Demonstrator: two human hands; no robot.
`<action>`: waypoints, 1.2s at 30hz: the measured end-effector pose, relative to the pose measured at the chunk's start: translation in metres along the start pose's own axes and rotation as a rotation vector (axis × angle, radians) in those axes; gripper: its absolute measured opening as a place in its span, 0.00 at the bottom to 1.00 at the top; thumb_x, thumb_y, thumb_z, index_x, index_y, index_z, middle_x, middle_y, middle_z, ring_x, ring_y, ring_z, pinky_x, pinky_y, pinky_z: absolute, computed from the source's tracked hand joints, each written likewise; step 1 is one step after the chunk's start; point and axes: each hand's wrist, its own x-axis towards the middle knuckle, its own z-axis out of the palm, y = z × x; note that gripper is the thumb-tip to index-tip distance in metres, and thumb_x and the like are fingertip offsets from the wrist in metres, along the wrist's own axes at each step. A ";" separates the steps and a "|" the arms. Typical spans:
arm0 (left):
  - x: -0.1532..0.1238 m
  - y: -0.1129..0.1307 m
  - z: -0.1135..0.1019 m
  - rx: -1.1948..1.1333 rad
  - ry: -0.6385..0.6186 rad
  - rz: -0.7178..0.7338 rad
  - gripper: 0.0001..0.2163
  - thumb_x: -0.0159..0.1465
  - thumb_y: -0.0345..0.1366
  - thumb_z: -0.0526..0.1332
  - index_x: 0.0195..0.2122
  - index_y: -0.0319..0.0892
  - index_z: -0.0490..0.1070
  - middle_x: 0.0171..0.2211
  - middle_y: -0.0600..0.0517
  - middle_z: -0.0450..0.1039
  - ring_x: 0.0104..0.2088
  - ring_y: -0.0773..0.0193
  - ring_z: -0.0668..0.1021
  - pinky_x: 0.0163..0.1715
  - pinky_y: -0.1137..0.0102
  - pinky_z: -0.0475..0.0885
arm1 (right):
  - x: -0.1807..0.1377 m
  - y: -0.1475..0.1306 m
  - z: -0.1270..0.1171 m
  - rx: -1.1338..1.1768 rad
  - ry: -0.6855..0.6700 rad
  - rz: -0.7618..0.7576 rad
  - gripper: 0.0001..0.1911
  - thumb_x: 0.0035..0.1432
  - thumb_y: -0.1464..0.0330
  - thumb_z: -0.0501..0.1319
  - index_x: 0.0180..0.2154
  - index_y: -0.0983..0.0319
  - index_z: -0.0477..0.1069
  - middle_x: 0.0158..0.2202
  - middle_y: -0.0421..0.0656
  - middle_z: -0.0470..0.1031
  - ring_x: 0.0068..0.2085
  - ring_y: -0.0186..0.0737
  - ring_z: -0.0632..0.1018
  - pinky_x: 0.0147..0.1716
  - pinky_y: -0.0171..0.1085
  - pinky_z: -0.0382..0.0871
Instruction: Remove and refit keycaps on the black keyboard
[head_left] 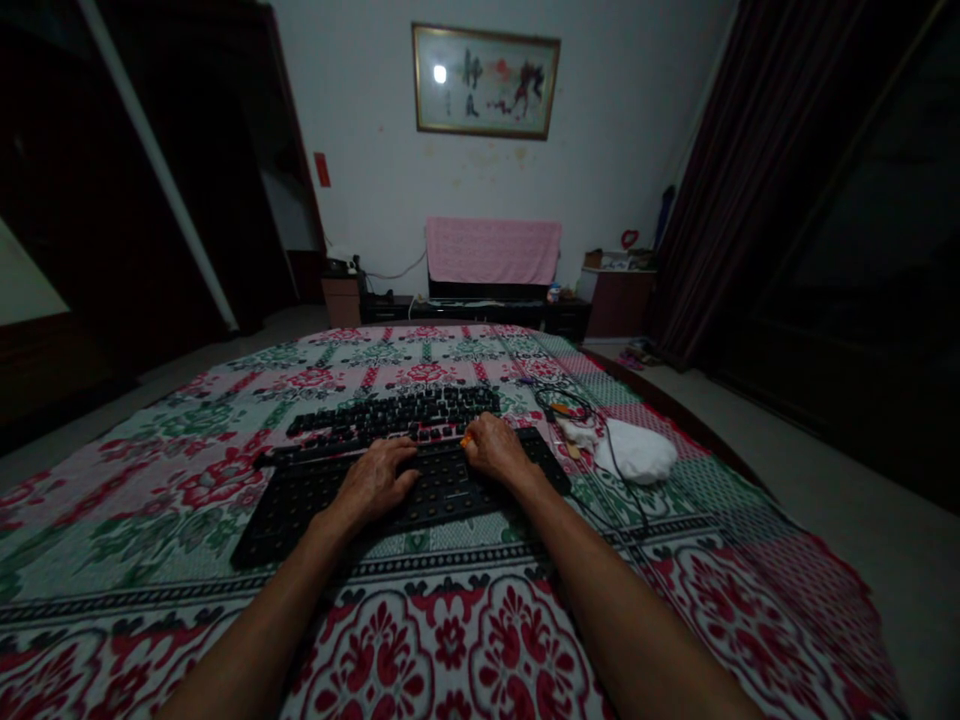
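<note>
A black keyboard base (450, 492) with its keycaps off lies across the patterned cloth, its bare key posts showing. Resting on its upper middle is my left hand (379, 478), fingers stretched forward and the thumb apart. My right hand (495, 448) is closed over the base's upper right part and pinches a small orange thing (467, 440), most of it hidden by the fingers. Just beyond the base, many loose black keycaps (397, 410) lie in rough rows on the cloth.
Right of the keyboard are a crumpled white cloth (637, 452), a coiled black cable (562, 398) and a small orange-yellow item (560, 409). The patterned cloth (450, 640) covers the broad surface. Farther back stands a low cabinet with a pink cloth (493, 250) above it.
</note>
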 end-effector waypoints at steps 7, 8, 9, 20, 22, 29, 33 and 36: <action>-0.001 0.001 -0.001 0.022 0.000 -0.004 0.17 0.56 0.41 0.53 0.44 0.40 0.70 0.49 0.48 0.68 0.49 0.58 0.68 0.50 0.63 0.64 | 0.000 0.002 -0.002 0.009 0.026 0.010 0.13 0.54 0.70 0.50 0.38 0.63 0.71 0.38 0.49 0.67 0.39 0.39 0.70 0.37 0.34 0.61; -0.001 0.002 -0.001 0.025 0.000 -0.004 0.17 0.56 0.41 0.53 0.44 0.40 0.70 0.49 0.48 0.68 0.49 0.58 0.68 0.50 0.63 0.63 | 0.000 0.002 -0.002 0.002 0.020 0.006 0.13 0.54 0.70 0.50 0.38 0.63 0.71 0.38 0.49 0.67 0.39 0.40 0.70 0.37 0.34 0.61; -0.001 0.002 -0.002 0.029 0.000 -0.004 0.17 0.57 0.41 0.53 0.44 0.40 0.70 0.49 0.48 0.68 0.49 0.58 0.68 0.51 0.63 0.63 | 0.000 0.002 -0.001 -0.006 0.015 0.003 0.13 0.54 0.69 0.50 0.38 0.63 0.71 0.38 0.49 0.67 0.39 0.40 0.70 0.37 0.35 0.61; 0.000 0.003 -0.004 0.004 -0.017 -0.013 0.18 0.56 0.41 0.53 0.44 0.40 0.71 0.49 0.48 0.68 0.50 0.57 0.68 0.51 0.62 0.63 | 0.004 0.014 -0.006 0.118 0.007 0.003 0.12 0.53 0.70 0.51 0.35 0.63 0.72 0.34 0.46 0.70 0.36 0.37 0.71 0.36 0.32 0.60; 0.000 0.004 -0.005 -0.002 -0.028 -0.009 0.18 0.56 0.41 0.53 0.44 0.40 0.71 0.49 0.48 0.68 0.49 0.57 0.68 0.51 0.62 0.63 | 0.006 0.022 -0.008 0.172 0.080 0.032 0.12 0.53 0.71 0.51 0.34 0.63 0.72 0.33 0.45 0.70 0.37 0.36 0.70 0.37 0.31 0.60; -0.001 0.002 -0.003 -0.017 -0.008 -0.025 0.17 0.56 0.41 0.53 0.44 0.40 0.71 0.49 0.48 0.68 0.50 0.57 0.68 0.51 0.62 0.62 | 0.011 0.036 -0.008 0.323 0.151 0.077 0.14 0.53 0.74 0.48 0.36 0.63 0.70 0.33 0.43 0.72 0.35 0.35 0.70 0.38 0.31 0.60; 0.000 0.003 -0.004 0.003 -0.022 -0.011 0.18 0.56 0.41 0.53 0.44 0.39 0.71 0.49 0.47 0.68 0.50 0.56 0.68 0.51 0.62 0.63 | 0.013 0.036 -0.004 0.416 0.156 0.051 0.15 0.53 0.75 0.47 0.37 0.63 0.68 0.31 0.40 0.73 0.32 0.33 0.71 0.35 0.30 0.61; 0.000 0.002 -0.004 -0.002 -0.023 -0.011 0.18 0.57 0.41 0.53 0.44 0.39 0.71 0.49 0.47 0.68 0.50 0.56 0.68 0.51 0.61 0.62 | 0.013 0.037 -0.002 0.444 0.156 0.006 0.16 0.50 0.78 0.46 0.36 0.63 0.69 0.31 0.40 0.73 0.34 0.32 0.71 0.36 0.29 0.61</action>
